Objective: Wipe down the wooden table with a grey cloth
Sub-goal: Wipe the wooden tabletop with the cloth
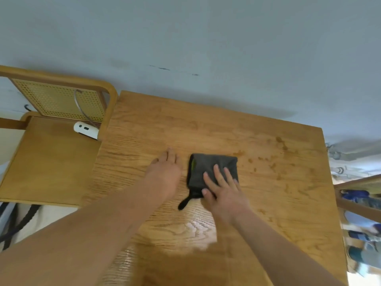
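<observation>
My right fingers [219, 176] lie straight and spread, pressing flat on the near right part of the grey cloth [206, 169]. My thumb rests on its near edge and nothing is curled round it. The palm of my right hand [223, 195] sits partly on the cloth and partly on the wood behind it.

My left fingers [172, 156] are straight too and held close together, flat on the bare tabletop. My left hand [165, 172] holds nothing. It lies just beside the cloth's left edge, with a narrow strip of wood showing between them.

The cloth is folded into a thick, roughly square pad near the middle of the wooden table [268, 213]. A sliver of green [193, 164] shows at its left fold. A short dark loop [184, 203] trails from its near left corner onto the wood.

To the right of the cloth and beyond it, dark spots and smears [275, 162] are scattered over the grain. In front of my right wrist the surface shines with a bright patch.

A wooden chair [51, 162] with a woven cane back stands against the table's left edge. A small white device [86, 130] with a grey cable lies at the back of its seat. A pale wall [185, 38] runs along the table's far side.
</observation>
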{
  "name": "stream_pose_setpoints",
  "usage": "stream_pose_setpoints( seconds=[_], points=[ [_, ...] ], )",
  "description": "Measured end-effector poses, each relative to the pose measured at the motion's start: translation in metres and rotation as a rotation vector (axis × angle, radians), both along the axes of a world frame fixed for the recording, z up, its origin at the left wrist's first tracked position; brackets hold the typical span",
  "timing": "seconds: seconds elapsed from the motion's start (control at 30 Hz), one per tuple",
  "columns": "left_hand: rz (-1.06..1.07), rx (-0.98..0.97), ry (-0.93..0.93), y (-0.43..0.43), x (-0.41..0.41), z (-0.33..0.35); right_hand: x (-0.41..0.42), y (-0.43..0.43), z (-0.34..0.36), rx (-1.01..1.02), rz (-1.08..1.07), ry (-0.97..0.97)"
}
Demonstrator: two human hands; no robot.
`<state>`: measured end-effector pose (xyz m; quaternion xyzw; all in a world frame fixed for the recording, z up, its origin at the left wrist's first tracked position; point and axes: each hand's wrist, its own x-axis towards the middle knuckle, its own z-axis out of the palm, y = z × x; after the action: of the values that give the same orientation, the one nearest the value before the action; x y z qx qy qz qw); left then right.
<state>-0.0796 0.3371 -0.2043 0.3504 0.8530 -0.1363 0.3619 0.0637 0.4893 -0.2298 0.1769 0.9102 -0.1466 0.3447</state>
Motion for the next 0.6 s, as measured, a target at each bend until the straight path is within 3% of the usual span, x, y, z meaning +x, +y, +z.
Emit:
stream_pose_setpoints(
  seconds=[0.13, 0.27, 0.47, 0.6],
  points=[
    [0.177, 0.044, -0.052, 0.022, 0.007, -0.025, -0.042, 0.062, -0.013, 0.032, -0.093, 0.069],
    [0.200, -0.052, -0.002, 0.043, 0.019, -0.030, -0.044, 0.064, -0.018, 0.014, -0.084, 0.131],
    [0.255, -0.052, 0.001, 0.044, 0.022, -0.035, 0.023, 0.061, -0.010, -0.053, 0.301, 0.129],
    [0.237, -0.049, 0.021, 0.047, 0.019, -0.034, -0.001, 0.113, -0.003, -0.033, 0.483, 0.081]
  ],
)
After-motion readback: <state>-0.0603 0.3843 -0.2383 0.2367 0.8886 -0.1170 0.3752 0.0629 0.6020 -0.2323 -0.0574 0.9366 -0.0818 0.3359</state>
